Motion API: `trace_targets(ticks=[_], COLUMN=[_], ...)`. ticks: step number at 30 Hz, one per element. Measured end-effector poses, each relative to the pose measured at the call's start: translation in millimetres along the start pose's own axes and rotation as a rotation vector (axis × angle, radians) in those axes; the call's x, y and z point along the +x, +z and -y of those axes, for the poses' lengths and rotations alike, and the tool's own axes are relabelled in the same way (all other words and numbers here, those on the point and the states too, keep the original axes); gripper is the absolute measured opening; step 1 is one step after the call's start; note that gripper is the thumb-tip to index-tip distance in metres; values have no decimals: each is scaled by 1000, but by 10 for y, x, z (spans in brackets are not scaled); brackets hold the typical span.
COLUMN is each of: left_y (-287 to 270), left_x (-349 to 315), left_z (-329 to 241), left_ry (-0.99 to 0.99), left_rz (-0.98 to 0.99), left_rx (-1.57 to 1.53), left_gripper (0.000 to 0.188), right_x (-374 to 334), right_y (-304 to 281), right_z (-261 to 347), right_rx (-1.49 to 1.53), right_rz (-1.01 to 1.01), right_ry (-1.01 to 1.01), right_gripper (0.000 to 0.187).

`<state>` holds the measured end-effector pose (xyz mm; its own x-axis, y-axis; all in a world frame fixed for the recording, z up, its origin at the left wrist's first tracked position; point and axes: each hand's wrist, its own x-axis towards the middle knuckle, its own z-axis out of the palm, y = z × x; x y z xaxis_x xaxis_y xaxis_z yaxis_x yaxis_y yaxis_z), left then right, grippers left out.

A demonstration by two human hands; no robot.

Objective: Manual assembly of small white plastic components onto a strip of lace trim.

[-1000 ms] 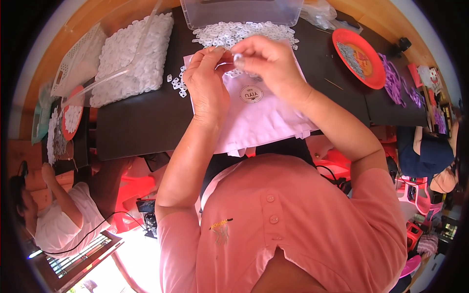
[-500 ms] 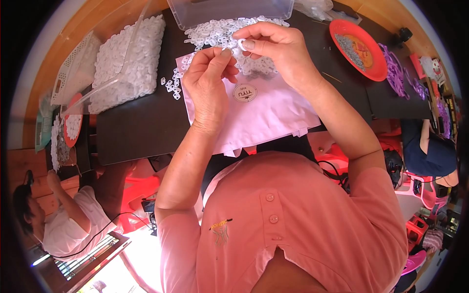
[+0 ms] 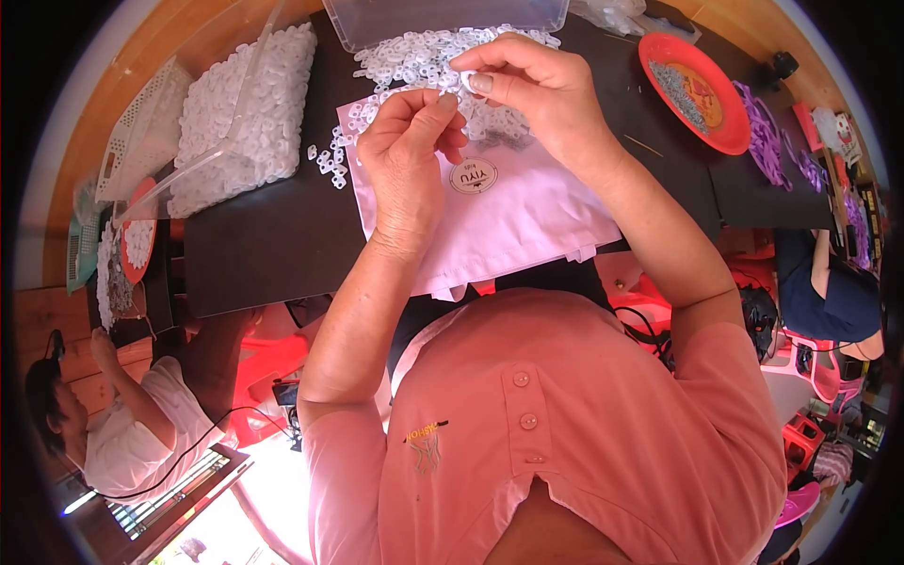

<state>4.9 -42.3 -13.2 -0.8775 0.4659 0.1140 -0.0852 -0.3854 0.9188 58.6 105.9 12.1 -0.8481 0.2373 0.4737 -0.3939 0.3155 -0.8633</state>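
Over a pink cloth with a round label, both my hands are raised close together, fingertips almost meeting. My right hand pinches a small white plastic piece between thumb and forefinger. My left hand is closed, thumb against forefinger, just beside that piece; whatever it grips is too small to make out. Behind the fingers, a pile of small white pieces with holes spreads over the cloth's far part. A patch of tiny grey bits lies on the cloth near the pile.
A clear plastic bin tips over the pile. Left stands a heap of white pieces behind clear plastic. Several loose pieces dot the dark table. Right, a red plate holds grey bits. People sit at both sides.
My left fingertips have shifted slightly to the right. My right hand has risen a little, still pinching the white piece.
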Motion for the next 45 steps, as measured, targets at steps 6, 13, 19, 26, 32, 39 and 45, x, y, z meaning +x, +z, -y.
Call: trace_targets(ticks=[6,13,19,26,32,39,45], left_y=[7,4,12,11,12,26,36], left_x=[-7,-14,-15,-32,-41,-42,-41], left_z=[-3,-6,-2,-8,-6,-16,-5], left_ry=[-13,-22,-2,11,16,21,37], left_rz=[-1,-2,-8,2,0,0,26], left_rx=[2,-27,-35,-1,7,-5,9], left_gripper=[13,13,12,14,13,9,11], right_x=[21,30,32,41,34,-18,-18], right_y=[-45,-50,-87,-93,-88,-56,-78], right_z=[22,-13,29,-6,5,17,35], right_rx=[-38,49,78,184,194,189,156], right_rz=[41,25,57,14,22,84,60], right_ry=[2,114,177,220,223,246,231], right_gripper=[17,15,19,15,14,16,16])
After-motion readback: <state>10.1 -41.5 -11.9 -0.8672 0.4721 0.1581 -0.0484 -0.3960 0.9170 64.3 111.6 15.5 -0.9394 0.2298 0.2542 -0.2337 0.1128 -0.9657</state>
